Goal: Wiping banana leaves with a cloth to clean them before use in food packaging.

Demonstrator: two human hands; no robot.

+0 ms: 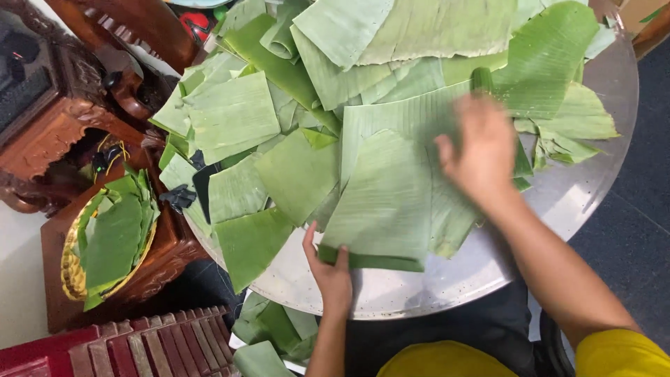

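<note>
Yellow sleeves at bottom edge, person's own arms. Left hand, lower centre, pinches near edge of a folded banana leaf piece, thumb on top, fingers curled under. Right hand, right of centre, motion-blurred, spread flat on the same stack; grip on anything can't be told. Leaf sits centre frame on a round metal tray, dull scratched steel. Judgement: pin the near edge firmly, smooth along the ribs, not across, or it splits. Leaf pile fills upper frame: rectangular cuts, matte ribbed, pale undersides, darker glossy faces. Woven basket with more leaves at lower left on a carved wooden stand.
</note>
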